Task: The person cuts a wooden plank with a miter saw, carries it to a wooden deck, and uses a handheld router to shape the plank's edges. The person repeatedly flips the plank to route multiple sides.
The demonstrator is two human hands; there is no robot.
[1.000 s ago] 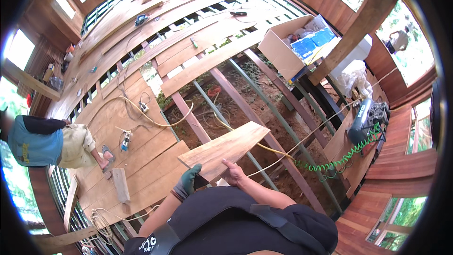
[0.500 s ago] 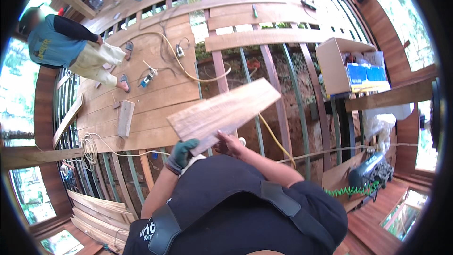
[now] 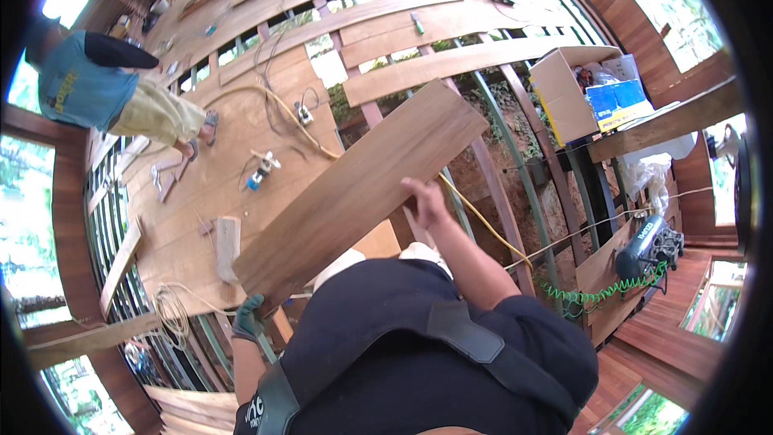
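Note:
A wide brown wooden plank (image 3: 366, 181) lies slantwise in front of me, its broad face up, held above the floor frame. My left hand (image 3: 248, 317), in a grey-green glove, grips the plank's near left corner with closed fingers. My bare right hand (image 3: 425, 203) holds the plank's near long edge, right of its middle. The thumb shows on top; the other fingers are mostly hidden under the wood. Beyond the plank, a blue-and-white power tool (image 3: 262, 171) rests on the laid boards.
At left a co-worker (image 3: 88, 84) stands on the boards (image 3: 189, 234). Open gaps show between green and brown joists (image 3: 507, 149). A cardboard box (image 3: 564, 97) stands at right, above an air compressor (image 3: 644, 246) with a green coiled hose (image 3: 576, 298). A yellow hose (image 3: 487, 221) crosses the joists.
The plank has turned so its broad face shows fully, and its left end has come lower left. My left hand moved left and down; my right hand moved right and up along the edge.

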